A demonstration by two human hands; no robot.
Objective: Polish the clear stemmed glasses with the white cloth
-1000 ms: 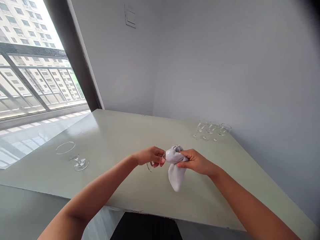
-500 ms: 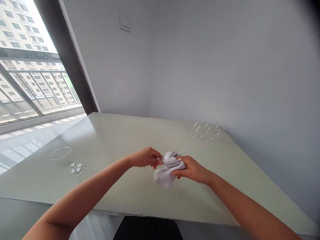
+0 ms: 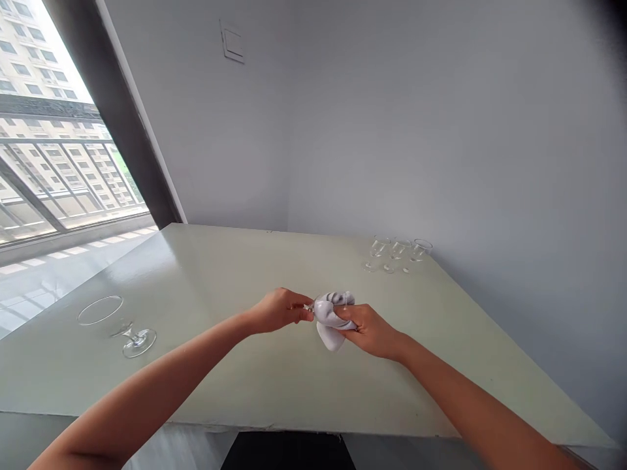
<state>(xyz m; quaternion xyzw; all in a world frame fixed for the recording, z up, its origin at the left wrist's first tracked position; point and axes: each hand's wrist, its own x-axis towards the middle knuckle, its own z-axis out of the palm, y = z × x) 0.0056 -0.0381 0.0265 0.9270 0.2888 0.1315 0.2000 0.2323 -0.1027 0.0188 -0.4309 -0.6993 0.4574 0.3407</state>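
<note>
Above the front middle of the table, my left hand [image 3: 283, 309] pinches the stem of a small wine glass. The bowl of that glass is seen through and partly covered by a pale grey-white cloth [image 3: 330, 334]. Wrapped round the cloth and the glass bowl, my right hand [image 3: 369, 328] has its thumb on top. A loose end of the cloth hangs below the fingers. Most of the glass is hidden by the cloth and the hands.
A large clear wine glass [image 3: 140, 342] stands on the left of the pale green table [image 3: 235, 261]. Three small stemmed glasses [image 3: 400, 249] stand in a row near the back right edge. Grey walls rise behind the table.
The cloth has turned round the glass in my right hand, and its hanging end is smaller and further right. The whole view has shifted slightly.
</note>
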